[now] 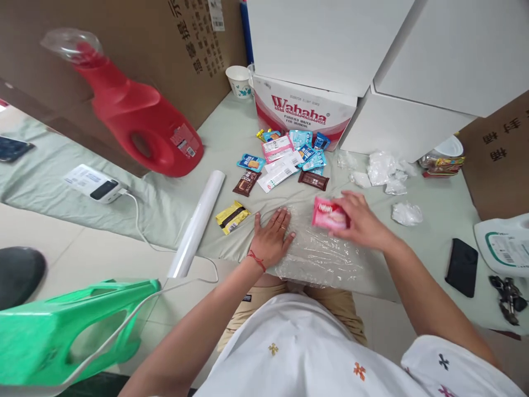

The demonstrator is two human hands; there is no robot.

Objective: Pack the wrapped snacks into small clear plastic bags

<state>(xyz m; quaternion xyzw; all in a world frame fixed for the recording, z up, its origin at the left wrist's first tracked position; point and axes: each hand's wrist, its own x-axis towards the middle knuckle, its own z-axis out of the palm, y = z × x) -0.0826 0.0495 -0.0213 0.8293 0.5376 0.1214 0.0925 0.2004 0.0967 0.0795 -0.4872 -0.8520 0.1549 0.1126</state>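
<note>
A pink packaged snack (329, 214) is gripped in my right hand (361, 220), just above a sheet of clear plastic film (318, 256). My left hand (273, 236) lies flat with fingers spread on the film's left edge. Left of it rests a yellow snack packet (232, 216). Farther back, a pile of small snacks holds brown cocoa packets (247, 182), blue packets (250, 162), a pink packet (278, 148) and white packets (281, 172). A roll of plastic film (198, 223) lies to the left.
Behind the pile stands a Wahaha carton (303, 110) under white boxes. A red jug (140, 116) and power bank (94, 183) are left. Crumpled plastic (382, 168), a black phone (462, 267), keys (509, 300) and a white bottle (506, 245) are right. A green stool (37, 336) stands below.
</note>
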